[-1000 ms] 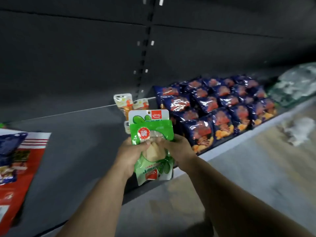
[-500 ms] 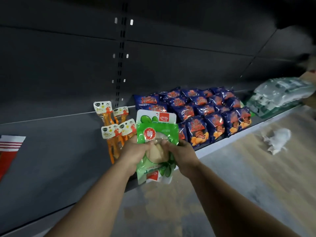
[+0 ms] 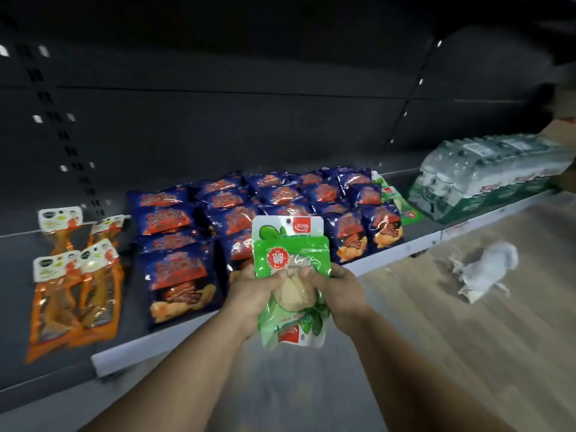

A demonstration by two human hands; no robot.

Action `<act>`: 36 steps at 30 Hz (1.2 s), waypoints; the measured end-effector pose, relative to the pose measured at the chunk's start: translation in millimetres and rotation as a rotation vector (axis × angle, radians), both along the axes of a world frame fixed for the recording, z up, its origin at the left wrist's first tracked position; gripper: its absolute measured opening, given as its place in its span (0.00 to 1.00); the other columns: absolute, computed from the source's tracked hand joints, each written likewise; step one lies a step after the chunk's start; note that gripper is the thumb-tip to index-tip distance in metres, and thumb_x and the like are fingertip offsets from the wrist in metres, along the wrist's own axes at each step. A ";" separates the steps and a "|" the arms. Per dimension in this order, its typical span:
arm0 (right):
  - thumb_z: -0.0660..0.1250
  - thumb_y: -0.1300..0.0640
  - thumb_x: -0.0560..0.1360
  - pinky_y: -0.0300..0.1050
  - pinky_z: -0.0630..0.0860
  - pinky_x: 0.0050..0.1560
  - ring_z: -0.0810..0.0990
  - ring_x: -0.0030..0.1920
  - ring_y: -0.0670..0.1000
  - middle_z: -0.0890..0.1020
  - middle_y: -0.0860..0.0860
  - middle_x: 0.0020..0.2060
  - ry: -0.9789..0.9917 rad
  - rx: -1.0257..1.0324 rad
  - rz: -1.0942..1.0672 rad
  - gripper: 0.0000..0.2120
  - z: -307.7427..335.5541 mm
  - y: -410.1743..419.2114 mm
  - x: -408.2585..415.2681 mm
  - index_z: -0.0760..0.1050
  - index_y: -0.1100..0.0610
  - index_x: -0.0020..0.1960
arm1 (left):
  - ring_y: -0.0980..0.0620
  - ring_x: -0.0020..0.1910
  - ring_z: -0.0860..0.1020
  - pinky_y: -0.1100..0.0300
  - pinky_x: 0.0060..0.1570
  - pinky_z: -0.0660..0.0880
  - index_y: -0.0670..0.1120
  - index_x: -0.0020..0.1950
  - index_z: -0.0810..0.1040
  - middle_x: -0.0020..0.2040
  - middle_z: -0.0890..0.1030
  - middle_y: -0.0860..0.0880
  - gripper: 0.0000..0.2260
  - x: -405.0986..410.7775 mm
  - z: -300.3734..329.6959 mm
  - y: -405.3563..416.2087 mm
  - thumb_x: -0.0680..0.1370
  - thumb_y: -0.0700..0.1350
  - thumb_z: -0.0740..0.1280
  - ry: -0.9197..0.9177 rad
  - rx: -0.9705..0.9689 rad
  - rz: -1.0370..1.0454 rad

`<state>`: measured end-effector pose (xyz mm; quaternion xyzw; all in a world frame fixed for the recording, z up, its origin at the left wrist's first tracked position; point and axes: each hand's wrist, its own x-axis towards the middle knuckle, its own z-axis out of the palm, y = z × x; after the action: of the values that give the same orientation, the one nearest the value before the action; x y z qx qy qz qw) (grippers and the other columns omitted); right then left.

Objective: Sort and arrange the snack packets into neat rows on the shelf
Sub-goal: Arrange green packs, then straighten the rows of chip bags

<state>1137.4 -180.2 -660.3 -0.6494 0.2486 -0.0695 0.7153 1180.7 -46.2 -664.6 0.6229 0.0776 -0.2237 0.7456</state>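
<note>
Both hands, left hand [image 3: 252, 294] and right hand [image 3: 341, 296], pinched 2 stacked glossy green-and-white plastic snack pouches [image 3: 291, 275] at mid-height, in front of the grey metal shelf [image 3: 218, 322]. The pouches looked light, soft and slippery, so gripping beside the bulge seemed safest. Behind lay crinkly blue foil packets [image 3: 177, 272] and flat orange sachets [image 3: 74, 294].
</note>
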 end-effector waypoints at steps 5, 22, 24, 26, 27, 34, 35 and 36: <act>0.71 0.63 0.73 0.43 0.79 0.38 0.84 0.42 0.54 0.85 0.58 0.45 0.069 0.041 -0.060 0.08 -3.1 -80.8 -31.3 0.81 0.64 0.51 | 0.45 0.41 0.80 0.53 0.45 0.78 0.43 0.49 0.78 0.44 0.83 0.44 0.06 -28.0 6.4 -86.7 0.75 0.35 0.70 0.096 0.009 -0.028; 0.71 0.58 0.74 0.46 0.75 0.24 0.79 0.27 0.56 0.83 0.56 0.35 0.042 0.045 -0.275 0.08 44.4 -229.8 -76.3 0.77 0.61 0.50 | 0.44 0.41 0.82 0.45 0.50 0.79 0.46 0.43 0.77 0.42 0.83 0.44 0.06 -58.1 57.4 -262.7 0.73 0.37 0.72 0.112 0.039 -0.052; 0.71 0.58 0.73 0.55 0.77 0.31 0.79 0.30 0.56 0.83 0.57 0.34 0.068 0.012 -0.352 0.08 50.3 -250.0 -88.2 0.78 0.61 0.49 | 0.42 0.44 0.82 0.42 0.52 0.78 0.46 0.45 0.79 0.43 0.84 0.44 0.05 -68.1 55.7 -286.9 0.73 0.38 0.73 0.147 0.045 -0.100; 0.71 0.59 0.73 0.46 0.77 0.29 0.80 0.28 0.52 0.83 0.55 0.34 0.076 -0.019 -0.420 0.07 56.3 -272.5 -100.5 0.78 0.61 0.49 | 0.42 0.46 0.82 0.42 0.54 0.78 0.46 0.45 0.80 0.44 0.84 0.44 0.05 -78.3 54.9 -314.0 0.72 0.38 0.74 0.167 0.034 -0.145; 0.71 0.60 0.73 0.40 0.75 0.25 0.79 0.26 0.48 0.83 0.53 0.32 0.083 -0.032 -0.455 0.06 56.7 -283.4 -106.6 0.78 0.61 0.49 | 0.42 0.46 0.82 0.42 0.54 0.78 0.45 0.45 0.80 0.45 0.84 0.44 0.06 -81.5 52.5 -328.8 0.71 0.38 0.74 0.176 0.040 -0.164; 0.72 0.61 0.73 0.38 0.72 0.23 0.76 0.21 0.46 0.79 0.52 0.27 0.141 -0.034 -0.637 0.07 41.9 -337.1 -107.9 0.78 0.64 0.48 | 0.42 0.46 0.81 0.47 0.53 0.78 0.44 0.50 0.80 0.48 0.83 0.42 0.09 -77.8 37.1 -403.1 0.71 0.37 0.73 0.275 0.113 -0.196; 0.71 0.61 0.73 0.38 0.72 0.23 0.76 0.22 0.46 0.80 0.53 0.29 0.143 -0.048 -0.649 0.07 40.3 -342.0 -101.2 0.78 0.63 0.48 | 0.42 0.48 0.81 0.46 0.54 0.78 0.44 0.52 0.80 0.50 0.83 0.42 0.11 -71.3 35.0 -409.8 0.71 0.37 0.73 0.281 0.113 -0.197; 0.71 0.61 0.73 0.38 0.73 0.24 0.77 0.25 0.47 0.81 0.54 0.32 0.145 -0.064 -0.662 0.07 38.6 -346.4 -93.5 0.78 0.63 0.49 | 0.41 0.49 0.81 0.45 0.55 0.77 0.44 0.54 0.79 0.51 0.82 0.41 0.13 -63.3 31.9 -416.0 0.71 0.38 0.73 0.279 0.118 -0.199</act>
<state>1043.8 -526.5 -621.7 -0.5588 0.4937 -0.2595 0.6137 1117.4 -462.2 -632.7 0.6332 0.1313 -0.3754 0.6640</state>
